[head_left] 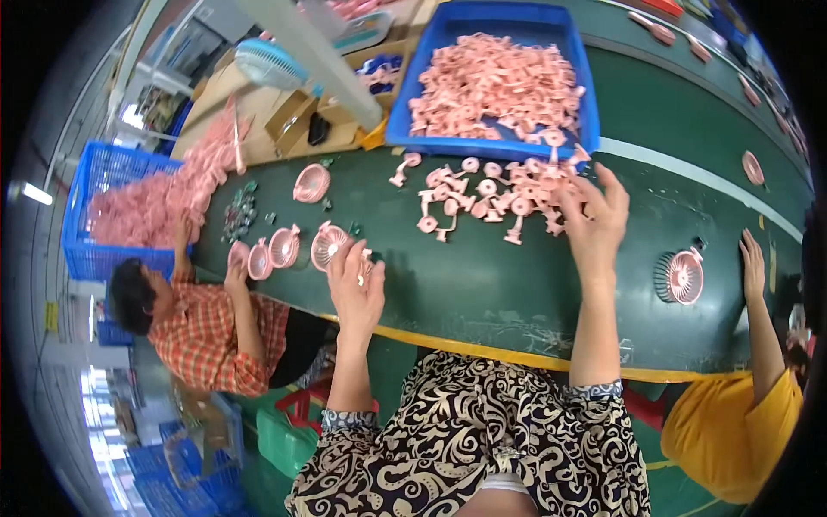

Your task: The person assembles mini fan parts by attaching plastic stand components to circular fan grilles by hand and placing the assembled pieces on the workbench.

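Note:
My left hand (356,293) is closed, its fingers curled round a pink plastic part (368,262) that they mostly hide. Just beyond it lies a round pink fan cage (327,245) with slatted walls. My right hand (596,226) reaches to the right end of a loose pile of small pink stem-shaped parts (487,188). Its thumb and fingers are spread over the pile, and nothing shows gripped between them.
A blue tray (405,129) heaped with pink parts stands behind the pile. More fan cages (283,247) sit leftward, near a co-worker in a checked shirt (215,336). On the right are another cage (686,277) and a co-worker's hand (752,263). A yellow edge (482,346) borders the green table.

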`<state>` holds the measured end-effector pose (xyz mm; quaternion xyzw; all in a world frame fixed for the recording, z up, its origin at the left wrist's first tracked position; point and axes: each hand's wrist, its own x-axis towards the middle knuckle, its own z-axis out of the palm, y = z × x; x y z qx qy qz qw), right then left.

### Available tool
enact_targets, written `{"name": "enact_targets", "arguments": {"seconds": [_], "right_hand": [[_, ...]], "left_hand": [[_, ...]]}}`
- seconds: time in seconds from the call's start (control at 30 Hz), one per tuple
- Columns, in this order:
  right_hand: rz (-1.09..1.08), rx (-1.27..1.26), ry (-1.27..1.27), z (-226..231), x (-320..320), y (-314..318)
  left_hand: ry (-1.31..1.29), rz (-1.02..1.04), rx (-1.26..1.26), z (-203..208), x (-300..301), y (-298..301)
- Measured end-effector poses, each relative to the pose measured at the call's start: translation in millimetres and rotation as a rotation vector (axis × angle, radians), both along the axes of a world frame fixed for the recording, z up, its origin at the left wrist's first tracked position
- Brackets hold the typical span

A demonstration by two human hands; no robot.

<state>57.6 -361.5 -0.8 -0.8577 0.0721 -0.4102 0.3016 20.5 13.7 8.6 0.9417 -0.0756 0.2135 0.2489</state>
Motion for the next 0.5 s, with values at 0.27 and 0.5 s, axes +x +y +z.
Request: {"name": "enact_targets", "arguments": {"seconds": [0.27, 0.5], "right_hand": [[0.184, 0.098, 0.043, -7.6, -21.2, 42.7], [0.512, -0.159, 0.088, -15.3, -9.5, 96.6]], "left_hand": [[0.122, 0.123, -0.002, -24.9, -33.2, 44.2], [0.228, -0.044, -0.133, -27.7, -28.7, 2.6]]}}
